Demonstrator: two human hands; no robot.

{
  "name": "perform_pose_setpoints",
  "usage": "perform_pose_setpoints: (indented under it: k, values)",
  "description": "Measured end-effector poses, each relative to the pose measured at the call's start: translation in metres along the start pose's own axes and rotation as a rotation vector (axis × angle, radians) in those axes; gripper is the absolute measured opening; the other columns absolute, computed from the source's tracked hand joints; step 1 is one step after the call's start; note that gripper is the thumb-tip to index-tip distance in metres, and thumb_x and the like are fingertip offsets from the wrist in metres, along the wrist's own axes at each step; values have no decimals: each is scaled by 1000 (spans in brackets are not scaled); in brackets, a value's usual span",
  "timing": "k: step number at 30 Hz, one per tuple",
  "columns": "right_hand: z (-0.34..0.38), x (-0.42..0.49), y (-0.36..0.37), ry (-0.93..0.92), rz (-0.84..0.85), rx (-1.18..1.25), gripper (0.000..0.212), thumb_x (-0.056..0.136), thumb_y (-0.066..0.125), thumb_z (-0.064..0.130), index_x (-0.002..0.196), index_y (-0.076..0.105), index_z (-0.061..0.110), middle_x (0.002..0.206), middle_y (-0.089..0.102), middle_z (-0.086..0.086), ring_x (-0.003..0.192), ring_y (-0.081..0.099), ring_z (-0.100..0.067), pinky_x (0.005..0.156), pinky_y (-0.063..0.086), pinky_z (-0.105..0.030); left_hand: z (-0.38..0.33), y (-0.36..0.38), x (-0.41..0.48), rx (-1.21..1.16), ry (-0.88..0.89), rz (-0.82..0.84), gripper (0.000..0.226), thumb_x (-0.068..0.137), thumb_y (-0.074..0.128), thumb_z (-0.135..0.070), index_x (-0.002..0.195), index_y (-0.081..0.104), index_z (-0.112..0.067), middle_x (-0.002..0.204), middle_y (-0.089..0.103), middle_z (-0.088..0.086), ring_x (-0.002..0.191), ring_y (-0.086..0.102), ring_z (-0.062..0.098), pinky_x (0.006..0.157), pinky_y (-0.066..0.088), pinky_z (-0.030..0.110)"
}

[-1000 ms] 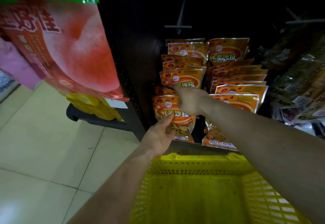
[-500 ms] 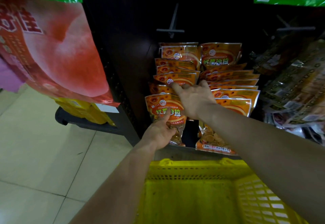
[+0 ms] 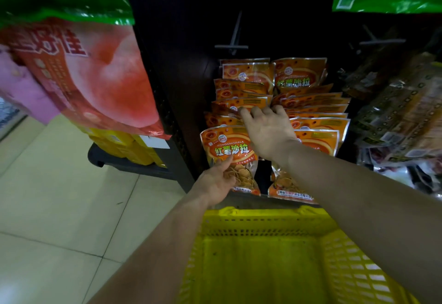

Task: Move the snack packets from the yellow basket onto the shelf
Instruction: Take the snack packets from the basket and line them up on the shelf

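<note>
Two rows of orange snack packets [image 3: 300, 78] stand overlapped on the dark shelf [image 3: 248, 199] in the middle of the frame, one row left and one right, each stepping up toward the back. The left hand [image 3: 216, 179] comes in from the lower centre and holds the front packet [image 3: 227, 146] of the left row by its lower part; the thumb lies across the clear window and the fingers are hidden behind, so its grip is closed round that packet. The right hand [image 3: 267, 131] reaches in from the lower right, above the front packet. Its grip is wide, with fingers spread and their tips touching the upper edges of packets further back in the left row. The yellow basket [image 3: 263, 220] fills the bottom centre, just below the shelf edge, its floor in view. A large red and green bag [image 3: 83, 76] hangs at upper left, over a pale tiled floor [image 3: 47, 208]
</note>
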State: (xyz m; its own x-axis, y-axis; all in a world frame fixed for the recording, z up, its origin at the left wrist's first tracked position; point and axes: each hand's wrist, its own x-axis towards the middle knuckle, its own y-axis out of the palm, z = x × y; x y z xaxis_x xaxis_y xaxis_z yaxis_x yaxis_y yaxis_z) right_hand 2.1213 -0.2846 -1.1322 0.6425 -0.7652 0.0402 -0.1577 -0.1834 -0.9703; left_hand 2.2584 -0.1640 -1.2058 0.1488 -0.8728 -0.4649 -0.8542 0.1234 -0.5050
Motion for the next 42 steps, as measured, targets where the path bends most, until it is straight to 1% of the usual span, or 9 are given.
perform_pose_setpoints:
  k: [5, 10, 13, 17, 23, 28, 31, 36, 42]
  values:
    - [-15, -6, -19, 31, -40, 51, 70, 83, 66, 40, 140, 34, 17, 133, 53, -13, 123, 49, -35, 102, 35, -51, -10, -15, -13, -3, 34, -82, 55, 98, 58, -27, 148, 40, -40, 147, 51, -4, 125, 53, 11, 108, 45, 35]
    - [-26, -14, -28, 13, -25, 65, 63, 84, 62, 45, 137, 42, 19, 135, 50, -11, 126, 46, -33, 102, 33, -51, -30, -24, -15, 38, 105, -112, 40, 99, 58, -29, 137, 53, -37, 135, 56, -1, 106, 58, 14, 84, 49, 24]
    - [-30, -17, -26, 7, 12, 65, 66, 84, 60, 51, 140, 41, 22, 139, 47, -11, 128, 43, -34, 105, 31, -52, -33, -11, -10, 93, 63, -21, 28, 99, 57, -30, 127, 60, -35, 131, 60, 0, 107, 58, 14, 95, 50, 32]
    - [-35, -18, -19, 26, -7, 83, 61, 87, 56, 49, 140, 42, 21, 141, 45, -13, 128, 43, -34, 106, 31, -53, -21, 16, -3, 232, 19, 84, 52, 97, 59, -34, 146, 42, -43, 151, 44, -1, 134, 45, 20, 112, 38, 38]
    - [-28, -24, 0, -26, 34, 95, 58, 85, 57, 41, 138, 43, 21, 133, 50, -9, 124, 44, -32, 103, 32, -50, -12, 29, 8, 470, 67, 27, 56, 98, 54, -41, 150, 33, -44, 157, 36, -4, 139, 39, 22, 112, 36, 40]
    - [-34, -24, 4, 20, 11, 167, 49, 90, 53, 41, 134, 47, 21, 129, 53, -8, 121, 46, -31, 102, 33, -48, -11, 16, 8, 290, 76, 31, 47, 96, 60, -37, 141, 46, -46, 144, 51, -6, 129, 50, 18, 109, 43, 43]
    - [-40, -26, -1, 41, 13, 201, 49, 91, 48, 43, 134, 47, 20, 130, 53, -8, 120, 46, -32, 100, 35, -49, -20, -2, 0, 144, 122, -54, 41, 95, 61, -27, 134, 56, -40, 134, 58, -3, 121, 56, 18, 103, 49, 44]
    - [-50, -20, -8, 69, 32, 210, 64, 87, 56, 50, 141, 41, 20, 139, 46, -9, 129, 40, -33, 104, 33, -50, -58, -42, 4, 225, 234, -272, 40, 91, 64, -30, 129, 56, -39, 124, 60, -7, 108, 61, 14, 93, 55, 42]
    - [-74, 15, -1, 126, -9, 261, 67, 88, 55, 49, 145, 38, 18, 143, 44, -10, 132, 39, -33, 105, 35, -51, -112, -61, 47, 360, 333, -420, 55, 88, 66, -40, 139, 45, -38, 141, 45, -5, 127, 47, 21, 102, 46, 44]
